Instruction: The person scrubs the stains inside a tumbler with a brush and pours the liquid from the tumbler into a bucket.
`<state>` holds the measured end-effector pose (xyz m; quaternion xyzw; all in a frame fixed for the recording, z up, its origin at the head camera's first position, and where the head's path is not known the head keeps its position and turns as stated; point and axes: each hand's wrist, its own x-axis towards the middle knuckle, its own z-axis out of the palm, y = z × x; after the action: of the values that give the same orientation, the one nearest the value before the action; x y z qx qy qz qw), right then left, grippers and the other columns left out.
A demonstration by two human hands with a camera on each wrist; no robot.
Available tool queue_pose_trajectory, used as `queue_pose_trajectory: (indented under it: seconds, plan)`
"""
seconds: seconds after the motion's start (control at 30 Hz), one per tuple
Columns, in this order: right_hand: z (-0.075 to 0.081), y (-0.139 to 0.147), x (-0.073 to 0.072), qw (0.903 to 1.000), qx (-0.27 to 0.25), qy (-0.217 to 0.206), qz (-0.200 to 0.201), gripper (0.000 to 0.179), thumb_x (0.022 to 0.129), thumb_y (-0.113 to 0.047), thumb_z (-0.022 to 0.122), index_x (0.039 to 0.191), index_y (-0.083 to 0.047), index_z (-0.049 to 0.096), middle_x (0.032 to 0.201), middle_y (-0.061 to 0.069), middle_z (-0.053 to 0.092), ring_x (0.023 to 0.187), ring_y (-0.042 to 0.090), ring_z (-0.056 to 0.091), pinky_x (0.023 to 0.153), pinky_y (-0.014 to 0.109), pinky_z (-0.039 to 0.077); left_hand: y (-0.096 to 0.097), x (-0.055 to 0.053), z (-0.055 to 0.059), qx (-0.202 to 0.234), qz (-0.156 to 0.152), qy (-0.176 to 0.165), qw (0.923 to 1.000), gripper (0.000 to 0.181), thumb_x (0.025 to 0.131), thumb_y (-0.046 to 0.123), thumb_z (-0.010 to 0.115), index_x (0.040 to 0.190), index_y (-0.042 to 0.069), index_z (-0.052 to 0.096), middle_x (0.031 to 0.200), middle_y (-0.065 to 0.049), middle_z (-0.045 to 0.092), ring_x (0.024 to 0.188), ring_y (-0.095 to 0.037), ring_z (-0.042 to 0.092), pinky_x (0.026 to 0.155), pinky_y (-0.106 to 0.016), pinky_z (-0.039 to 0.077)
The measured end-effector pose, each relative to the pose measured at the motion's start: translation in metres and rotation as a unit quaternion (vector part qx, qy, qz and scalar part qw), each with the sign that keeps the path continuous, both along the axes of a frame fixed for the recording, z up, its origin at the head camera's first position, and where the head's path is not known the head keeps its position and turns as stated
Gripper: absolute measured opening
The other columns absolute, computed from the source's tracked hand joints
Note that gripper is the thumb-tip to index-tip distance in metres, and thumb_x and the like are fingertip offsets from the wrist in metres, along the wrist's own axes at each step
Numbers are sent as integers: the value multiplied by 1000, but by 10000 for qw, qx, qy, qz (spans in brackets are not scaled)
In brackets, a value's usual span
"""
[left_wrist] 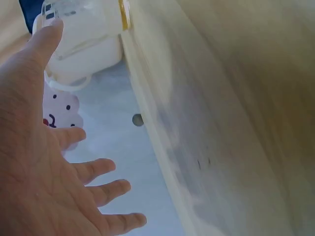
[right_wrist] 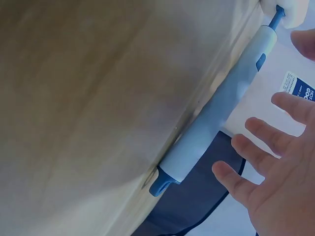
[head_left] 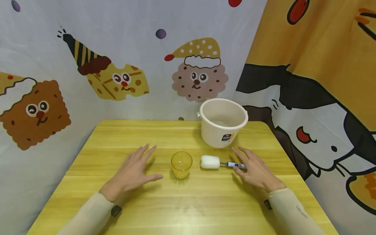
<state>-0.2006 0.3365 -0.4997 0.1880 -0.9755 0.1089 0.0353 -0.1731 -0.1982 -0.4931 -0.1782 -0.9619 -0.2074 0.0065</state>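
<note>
A clear yellow cup (head_left: pixel 181 165) stands upright on the wooden table, between the two hands. My left hand (head_left: pixel 133 171) is held to its left with fingers spread, apart from it and holding nothing. To the right of the cup lies a cup brush with a white sponge head (head_left: pixel 210 162) and a light blue handle (right_wrist: pixel 216 110). Over the handle's end in the head view hovers my right hand (head_left: pixel 254 168), fingers spread, its palm facing the handle in the right wrist view. Part of the handle is hidden behind this hand in the head view.
A cream bucket (head_left: pixel 220 130) with a dark label stands at the back right of the table (head_left: pixel 182 212). Behind the table's far edge hangs a white cloth (head_left: pixel 123 39) with cartoon prints, and a yellow patterned cloth (head_left: pixel 332 52) hangs at the right.
</note>
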Motion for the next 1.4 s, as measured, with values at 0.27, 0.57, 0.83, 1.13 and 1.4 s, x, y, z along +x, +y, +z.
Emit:
queue_pose_trajectory:
  seconds: [0.27, 0.57, 0.83, 1.13, 1.4]
  plan:
    - [-1, -1, -4, 9997, -69, 70, 207, 83, 105, -38, 84, 178, -21, 49, 177, 18, 55, 156, 53, 58, 122, 81, 49, 19, 0, 4, 295, -215, 59, 9993, 122, 93, 88, 79, 188, 36, 22, 191, -18, 35, 165, -57, 49, 123, -83, 47]
    - [-2, -2, -2, 9996, -40, -50, 272, 82, 102, -36, 89, 174, -19, 55, 172, 15, 60, 153, 50, 62, 118, 79, 54, 49, 0, 3, 873, -423, -328, 9947, 125, 89, 69, 96, 187, 36, 25, 186, -17, 44, 161, -52, 56, 118, -80, 55]
    - [-1, -4, -6, 9992, 57, -62, 383, 75, 102, -37, 89, 170, -21, 61, 163, 13, 67, 146, 45, 68, 112, 75, 59, 68, -1, 1, 1055, -498, -311, 9927, 123, 91, 65, 97, 186, 30, 29, 182, -15, 50, 160, -47, 59, 123, -72, 55]
    - [-2, -6, -8, 9990, 83, -101, 417, 73, 101, -36, 91, 167, -21, 64, 155, 12, 71, 137, 40, 73, 106, 70, 64, 83, -5, -2, 1320, -425, -424, 9894, 123, 91, 60, 99, 185, 20, 32, 182, -19, 49, 161, -48, 57, 126, -72, 53]
    - [-4, -9, -13, 9988, 71, -108, 469, 73, 100, -34, 91, 167, -21, 65, 153, 13, 72, 135, 39, 74, 103, 69, 65, 87, -10, -2, 1518, -332, -513, 9865, 121, 89, 54, 103, 184, 20, 35, 178, -15, 55, 160, -43, 59, 128, -66, 53]
